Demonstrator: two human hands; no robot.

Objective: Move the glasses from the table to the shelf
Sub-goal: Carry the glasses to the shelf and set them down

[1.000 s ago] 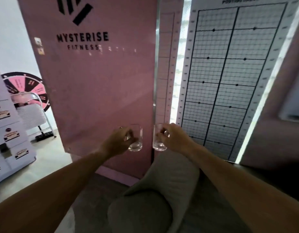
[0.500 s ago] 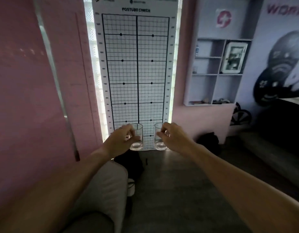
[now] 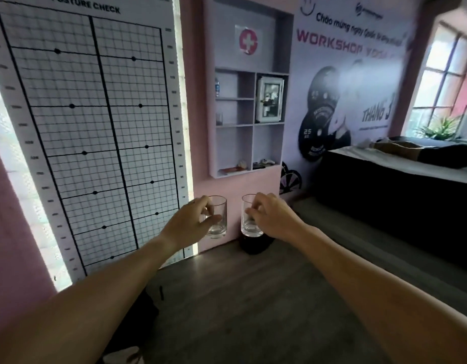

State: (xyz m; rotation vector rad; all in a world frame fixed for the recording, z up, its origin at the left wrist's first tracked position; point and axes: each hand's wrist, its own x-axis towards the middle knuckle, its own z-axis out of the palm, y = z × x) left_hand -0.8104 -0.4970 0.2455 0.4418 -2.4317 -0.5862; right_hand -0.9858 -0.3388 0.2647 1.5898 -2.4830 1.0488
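Two clear tumblers are carried upright in mid-air, below the wall shelf point(image 3: 249, 122). The left tumbler point(image 3: 217, 216) is gripped by the left hand point(image 3: 193, 222), fingers curled round its side; the right tumbler point(image 3: 250, 216) likewise by the right hand point(image 3: 273, 219). The glass is judged rigid, smooth, breakable; mid-wall grips are advised.

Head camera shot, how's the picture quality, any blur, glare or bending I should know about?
Head view: wide-angle bending bows the posture chart; the window at right is blown out and smeared; the wall shelf is soft, its small items unreadable. The left hand and right hand, each gripping a clear glass, are fairly sharp.
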